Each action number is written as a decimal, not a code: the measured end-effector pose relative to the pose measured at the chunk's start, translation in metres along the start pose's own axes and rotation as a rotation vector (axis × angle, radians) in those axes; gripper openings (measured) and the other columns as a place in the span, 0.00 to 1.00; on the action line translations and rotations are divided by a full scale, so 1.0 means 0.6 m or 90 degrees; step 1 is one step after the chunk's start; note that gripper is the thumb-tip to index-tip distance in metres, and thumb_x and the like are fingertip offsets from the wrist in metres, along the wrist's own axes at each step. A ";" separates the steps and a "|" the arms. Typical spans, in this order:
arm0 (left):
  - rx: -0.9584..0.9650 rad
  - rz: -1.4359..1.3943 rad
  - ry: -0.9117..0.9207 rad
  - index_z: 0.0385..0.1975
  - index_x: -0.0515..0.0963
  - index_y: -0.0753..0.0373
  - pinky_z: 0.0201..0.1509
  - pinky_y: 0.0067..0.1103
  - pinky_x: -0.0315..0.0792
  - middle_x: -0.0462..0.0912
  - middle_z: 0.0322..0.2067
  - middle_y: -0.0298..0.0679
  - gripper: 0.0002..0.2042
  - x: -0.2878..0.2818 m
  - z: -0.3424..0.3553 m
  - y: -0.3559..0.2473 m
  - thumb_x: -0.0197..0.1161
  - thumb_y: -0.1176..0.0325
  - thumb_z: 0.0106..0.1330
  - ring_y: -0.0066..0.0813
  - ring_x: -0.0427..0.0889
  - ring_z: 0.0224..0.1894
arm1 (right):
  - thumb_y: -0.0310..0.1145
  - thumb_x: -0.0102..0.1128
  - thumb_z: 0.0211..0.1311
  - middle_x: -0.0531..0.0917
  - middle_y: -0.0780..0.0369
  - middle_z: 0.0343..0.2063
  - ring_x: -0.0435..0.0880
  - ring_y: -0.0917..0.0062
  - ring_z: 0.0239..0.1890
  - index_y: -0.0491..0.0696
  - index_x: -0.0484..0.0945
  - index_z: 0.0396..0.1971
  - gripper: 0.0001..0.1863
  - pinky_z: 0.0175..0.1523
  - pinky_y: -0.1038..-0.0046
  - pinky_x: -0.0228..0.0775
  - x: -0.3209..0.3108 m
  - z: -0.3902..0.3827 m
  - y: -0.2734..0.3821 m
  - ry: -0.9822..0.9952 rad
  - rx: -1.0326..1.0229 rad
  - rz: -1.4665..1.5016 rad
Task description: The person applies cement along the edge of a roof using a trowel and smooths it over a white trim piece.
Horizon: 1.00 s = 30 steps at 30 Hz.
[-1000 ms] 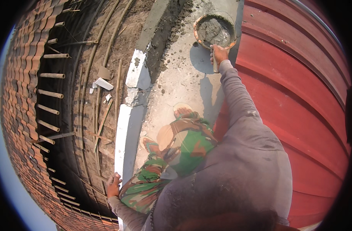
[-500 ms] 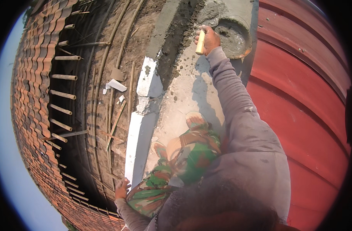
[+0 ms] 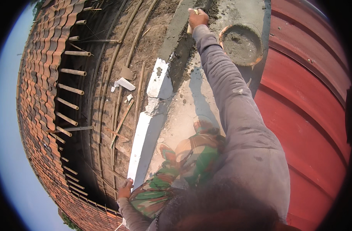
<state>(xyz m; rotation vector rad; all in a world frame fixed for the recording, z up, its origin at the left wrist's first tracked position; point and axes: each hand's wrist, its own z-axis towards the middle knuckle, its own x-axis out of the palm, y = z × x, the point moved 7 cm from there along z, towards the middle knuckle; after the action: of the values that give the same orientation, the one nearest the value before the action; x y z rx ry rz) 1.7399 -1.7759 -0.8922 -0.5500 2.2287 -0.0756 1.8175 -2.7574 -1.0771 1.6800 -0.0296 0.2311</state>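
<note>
My right hand [image 3: 199, 18] grips the pale wooden handle of a trowel [image 3: 189, 29] at the far end of a low wall [image 3: 172, 42] coated in wet grey mortar. Part of the blade shows beyond my fingers, over the mortar. To the right of that forearm stands a round bucket [image 3: 257, 61] with grey mortar in it. My left hand [image 3: 125, 189] rests by the near end of the white block wall [image 3: 139, 142], fingers apart and holding nothing. Nearer than the mortar coat, the wall is bare white block with a broken, rough joint.
My feet are on a dusty concrete ledge [image 3: 183, 111] spattered with mortar. Red metal roofing [image 3: 307, 127] runs along the right. Left of the wall, the ground lies lower, with bamboo poles [image 3: 116, 84] and white block scraps [image 3: 126, 84]. A tiled roof [image 3: 37, 92] stands beyond.
My right hand has carried the trowel from beside the bucket leftward and farther away, onto the mortared wall top. My left hand has stayed by the near end of the wall. The view has shifted slightly.
</note>
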 end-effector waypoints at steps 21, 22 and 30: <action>0.123 -0.095 0.037 0.62 0.78 0.66 0.40 0.19 0.71 0.86 0.46 0.35 0.30 0.033 0.013 -0.081 0.68 0.48 0.70 0.24 0.85 0.43 | 0.37 0.54 0.67 0.88 0.48 0.43 0.90 0.56 0.41 0.41 0.85 0.44 0.17 0.42 0.58 0.82 -0.483 0.031 -0.053 0.433 0.135 -1.006; 0.096 -0.069 0.006 0.62 0.79 0.65 0.40 0.19 0.71 0.86 0.46 0.35 0.30 0.016 -0.014 -0.061 0.68 0.48 0.70 0.24 0.85 0.43 | 0.38 0.54 0.68 0.86 0.53 0.36 0.86 0.61 0.33 0.42 0.83 0.40 0.15 0.34 0.60 0.78 -0.461 -0.018 -0.077 0.403 0.266 -0.820; 0.107 -0.059 -0.003 0.61 0.79 0.62 0.46 0.21 0.70 0.86 0.49 0.34 0.30 0.004 -0.028 -0.059 0.65 0.43 0.70 0.24 0.83 0.47 | 0.46 0.57 0.69 0.76 0.64 0.22 0.75 0.76 0.19 0.47 0.76 0.36 0.16 0.22 0.70 0.69 -0.455 -0.216 -0.039 0.198 0.462 -0.062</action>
<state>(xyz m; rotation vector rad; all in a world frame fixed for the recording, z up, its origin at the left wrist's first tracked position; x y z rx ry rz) 1.7391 -1.8112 -0.8747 -0.5586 2.1668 -0.3065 1.5362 -2.6581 -1.1325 2.3370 0.4124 0.4649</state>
